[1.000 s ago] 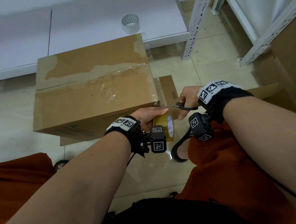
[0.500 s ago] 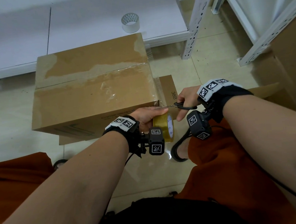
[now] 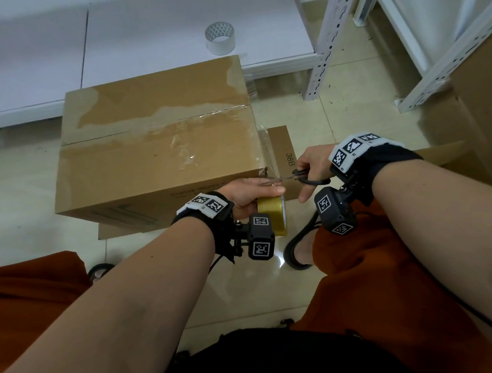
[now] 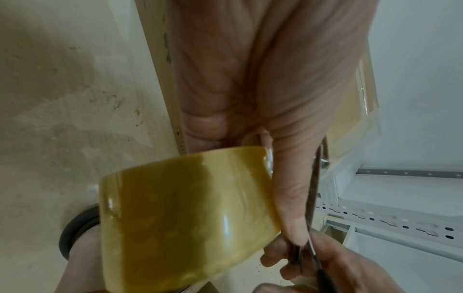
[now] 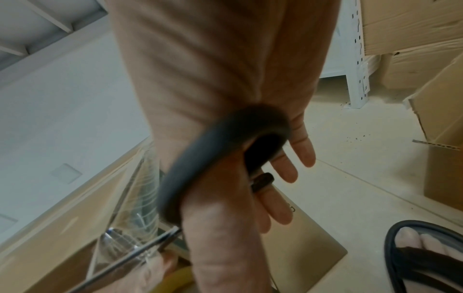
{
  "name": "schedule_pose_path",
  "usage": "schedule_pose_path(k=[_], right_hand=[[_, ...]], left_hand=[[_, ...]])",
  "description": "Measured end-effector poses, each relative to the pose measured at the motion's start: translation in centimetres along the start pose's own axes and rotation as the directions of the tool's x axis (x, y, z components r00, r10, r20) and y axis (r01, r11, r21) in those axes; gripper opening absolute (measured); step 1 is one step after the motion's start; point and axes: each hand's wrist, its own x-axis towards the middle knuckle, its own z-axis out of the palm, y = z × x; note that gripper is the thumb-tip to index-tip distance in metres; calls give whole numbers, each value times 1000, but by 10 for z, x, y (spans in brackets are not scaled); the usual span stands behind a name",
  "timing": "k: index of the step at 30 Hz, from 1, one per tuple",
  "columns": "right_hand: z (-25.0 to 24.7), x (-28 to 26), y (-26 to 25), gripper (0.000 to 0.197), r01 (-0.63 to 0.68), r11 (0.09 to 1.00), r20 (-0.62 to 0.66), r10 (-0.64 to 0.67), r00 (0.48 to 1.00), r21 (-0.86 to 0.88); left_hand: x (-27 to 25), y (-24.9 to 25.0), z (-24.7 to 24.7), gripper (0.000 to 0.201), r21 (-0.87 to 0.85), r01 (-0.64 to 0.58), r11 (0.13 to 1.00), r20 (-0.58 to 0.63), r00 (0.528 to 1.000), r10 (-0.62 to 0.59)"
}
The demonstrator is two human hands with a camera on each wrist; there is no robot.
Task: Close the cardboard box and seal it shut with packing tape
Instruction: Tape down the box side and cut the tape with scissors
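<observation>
A closed cardboard box (image 3: 156, 151) lies on the floor, its top seam covered by clear tape. My left hand (image 3: 251, 194) grips a yellowish roll of packing tape (image 3: 271, 216) (image 4: 185, 216) at the box's near right corner. A stretched strip of tape (image 3: 265, 144) (image 5: 135, 198) runs from the roll up the box's right side. My right hand (image 3: 312, 165) holds black-handled scissors (image 3: 304, 178) (image 5: 213, 158). Their blades (image 5: 148, 249) (image 4: 310, 208) lie nearly together across the strip, just beside my left thumb.
A second, clear tape roll (image 3: 220, 38) stands on the white low shelf (image 3: 143, 34) behind the box. White perforated rack posts (image 3: 325, 43) rise at the right. Flat cardboard (image 3: 283, 155) lies under and beside the box. More cartons (image 3: 481, 99) crowd the right. My sandalled foot (image 3: 300, 246) is close below.
Both hands have stayed at the box's near right corner. The scissors remain on the tape strip, with only a slight shift of the view.
</observation>
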Motion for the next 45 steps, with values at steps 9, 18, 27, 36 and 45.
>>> schedule_pose_path(k=[9, 18, 27, 36, 45], right_hand=[[1, 0, 0, 43, 11, 1000, -2, -11, 1000, -25], [0, 1, 0, 43, 14, 999, 5, -14, 1000, -37], [1, 0, 2, 48, 6, 1000, 36, -6, 999, -6], [2, -3, -4, 53, -34, 998, 33, 36, 999, -61], [0, -7, -3, 46, -51, 996, 44, 54, 998, -68]], left_hand=[[1, 0, -6, 33, 17, 45, 999, 78, 996, -46], [-4, 2, -8, 26, 33, 79, 996, 104, 991, -82], [-3, -1, -1, 42, -18, 57, 998, 30, 998, -56], [-2, -9, 10, 9, -259, -24, 966, -63, 998, 8], [-3, -12, 13, 16, -243, -21, 970, -75, 997, 2]])
